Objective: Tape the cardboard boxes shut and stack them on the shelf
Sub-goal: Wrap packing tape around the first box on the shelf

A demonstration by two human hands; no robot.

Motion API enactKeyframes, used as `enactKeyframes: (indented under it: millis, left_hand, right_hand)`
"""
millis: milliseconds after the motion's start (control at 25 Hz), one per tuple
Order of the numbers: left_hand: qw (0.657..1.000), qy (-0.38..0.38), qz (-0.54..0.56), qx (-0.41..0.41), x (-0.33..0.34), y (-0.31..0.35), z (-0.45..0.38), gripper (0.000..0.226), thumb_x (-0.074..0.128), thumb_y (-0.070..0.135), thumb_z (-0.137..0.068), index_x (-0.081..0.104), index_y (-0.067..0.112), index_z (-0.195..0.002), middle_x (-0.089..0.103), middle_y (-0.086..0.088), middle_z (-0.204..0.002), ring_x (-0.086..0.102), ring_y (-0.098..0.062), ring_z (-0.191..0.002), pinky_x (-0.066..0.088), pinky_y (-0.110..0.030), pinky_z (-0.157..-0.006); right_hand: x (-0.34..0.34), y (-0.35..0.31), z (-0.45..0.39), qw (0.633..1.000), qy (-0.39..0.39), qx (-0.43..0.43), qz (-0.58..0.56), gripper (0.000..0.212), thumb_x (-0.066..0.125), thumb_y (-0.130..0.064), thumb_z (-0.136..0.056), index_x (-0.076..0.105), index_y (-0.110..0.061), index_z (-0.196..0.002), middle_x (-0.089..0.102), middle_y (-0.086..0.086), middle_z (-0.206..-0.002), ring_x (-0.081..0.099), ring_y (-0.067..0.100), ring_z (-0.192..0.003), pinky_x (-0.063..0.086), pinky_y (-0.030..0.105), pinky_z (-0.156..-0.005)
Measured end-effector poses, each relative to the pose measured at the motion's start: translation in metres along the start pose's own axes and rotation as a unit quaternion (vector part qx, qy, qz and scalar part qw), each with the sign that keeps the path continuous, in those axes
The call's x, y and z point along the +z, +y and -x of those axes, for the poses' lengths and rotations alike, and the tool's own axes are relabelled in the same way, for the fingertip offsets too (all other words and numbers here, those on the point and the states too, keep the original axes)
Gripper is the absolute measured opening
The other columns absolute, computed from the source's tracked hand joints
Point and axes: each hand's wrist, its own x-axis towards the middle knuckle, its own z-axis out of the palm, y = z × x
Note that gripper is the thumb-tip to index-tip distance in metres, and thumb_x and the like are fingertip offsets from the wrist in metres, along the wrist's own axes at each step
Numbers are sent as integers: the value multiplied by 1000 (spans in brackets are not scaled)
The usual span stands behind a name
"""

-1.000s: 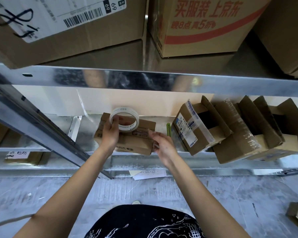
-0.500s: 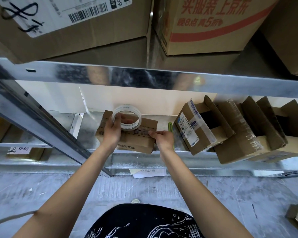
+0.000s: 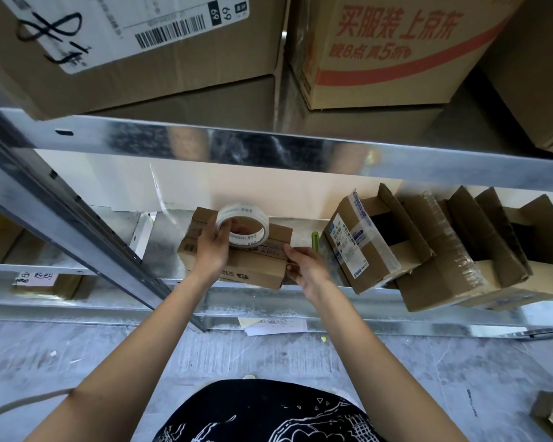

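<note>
A small closed cardboard box [image 3: 253,272] lies on the low metal shelf [image 3: 268,301]. My left hand [image 3: 213,247] grips a white tape roll [image 3: 245,223] over the box's top, fingers through its core. My right hand [image 3: 302,266] is at the box's right end, its thumb and fingers pinching the tape end there. A strip of tape runs across the top between roll and right hand.
Several open cardboard boxes [image 3: 374,237] [image 3: 479,250] stand to the right on the same shelf. A green cutter [image 3: 314,239] lies between them and the small box. Big cartons [image 3: 125,49] fill the shelf above. Papers [image 3: 273,325] lie on the concrete floor.
My right hand moved in from just off the box to its right end and took hold there. The left hand and roll stayed over the box top.
</note>
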Motion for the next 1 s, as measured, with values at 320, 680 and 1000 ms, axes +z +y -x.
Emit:
enactKeyframes:
  millis: [320, 680, 1000]
  left_hand:
    - [994, -17, -63, 91, 2, -15, 7, 30, 36, -10, -90, 54, 5, -109, 62, -5, -94, 57, -9, -80, 42, -6, -65]
    - [991, -20, -62, 116, 8, -8, 17, 31, 43, -8, -86, 50, 20, -99, 59, 16, -78, 57, 6, -70, 37, -6, -57]
    - [985, -151, -38, 71, -10, 1, 28, 63, 34, 89, -69, 61, 39, -96, 67, 15, -91, 58, 9, -85, 41, -12, -73]
  right_hand:
    - [45, -28, 51, 905, 15, -315, 284, 28, 45, -27, -100, 68, -11, -95, 61, -3, -88, 49, 6, -76, 34, 23, -70]
    - [54, -13, 55, 892, 47, -309, 327, 26, 39, -25, -102, 54, -4, -101, 62, 13, -102, 57, 30, -99, 25, 20, -64]
    - [46, -33, 43, 902, 29, -322, 288, 31, 50, -24, -96, 68, -2, -110, 68, 14, -112, 60, 17, -97, 38, 21, -80]
